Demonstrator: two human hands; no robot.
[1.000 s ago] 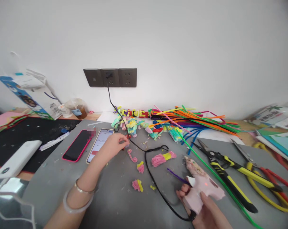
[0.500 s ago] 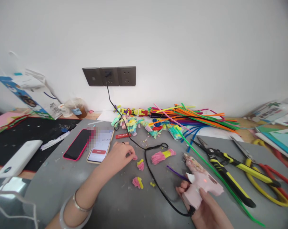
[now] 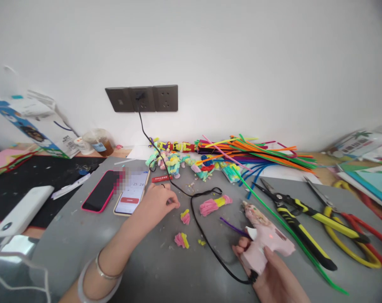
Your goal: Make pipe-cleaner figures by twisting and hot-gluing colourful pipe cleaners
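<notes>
My left hand (image 3: 160, 205) hovers over the grey mat, right of the lit phone (image 3: 131, 194), its fingertips pinched together; what they hold, if anything, is too small to tell. Wrapped round a pale pink glue gun (image 3: 263, 242) is my right hand (image 3: 271, 273), at the lower right. The gun's black cord (image 3: 206, 240) runs to the wall socket. Between the hands lie two small pink-and-yellow pieces (image 3: 185, 216) (image 3: 181, 240), a larger pink bundle with a yellow band (image 3: 215, 205) and yellow bits (image 3: 201, 242). A purple stem (image 3: 231, 226) lies beside the gun.
Pliers (image 3: 304, 227) and yellow- and red-handled scissors (image 3: 339, 227) lie at right. Coloured stems (image 3: 260, 153) and fuzzy pieces (image 3: 174, 164) line the back. A dark phone (image 3: 100, 191), power bank (image 3: 23, 211), drink cup (image 3: 102, 145) and box (image 3: 42, 130) are at left.
The whole view has shifted slightly. My left hand has stayed near the lit phone, and the small pink bit seen at its fingertips before no longer shows clearly. My right hand keeps its hold.
</notes>
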